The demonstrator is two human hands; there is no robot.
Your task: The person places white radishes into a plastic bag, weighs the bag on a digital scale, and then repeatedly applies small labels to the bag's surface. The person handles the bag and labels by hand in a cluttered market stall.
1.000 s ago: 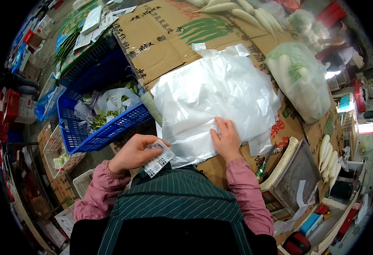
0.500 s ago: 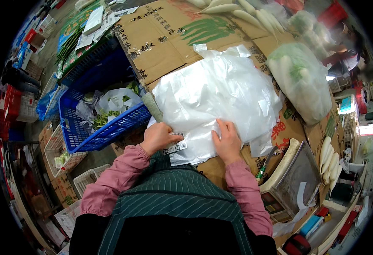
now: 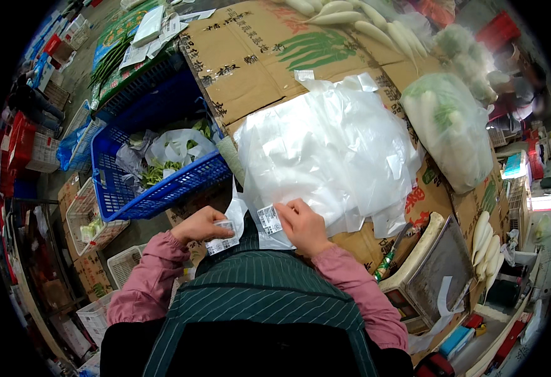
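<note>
At the pinching right hand [image 3: 305,229] is 1 label [image 3: 268,220]; left hand [image 3: 196,225] grips more labels [image 3: 222,243].

Blue basket [image 3: 178,185] holds greens [image 3: 155,174] (partly bagged, apparently).

See plastic bags [image 3: 325,144] spread on cardboard [image 3: 234,78], with the right hand [image 3: 302,225] at their near edge and the left hand [image 3: 203,226] to its left. Find a basket [image 3: 184,192] left of the bags, holding leafy greens [image 3: 157,174]; bagged radishes [image 3: 451,135] at right; loose radishes [image 3: 376,34] beyond, at the far end. Note a scale [image 3: 429,270] nearer at right, between a knife [image 3: 385,261] on its left and another bunch of radishes [image 3: 487,248] on its right, perhaps on cardboard too, hard to tell near the rim
</note>
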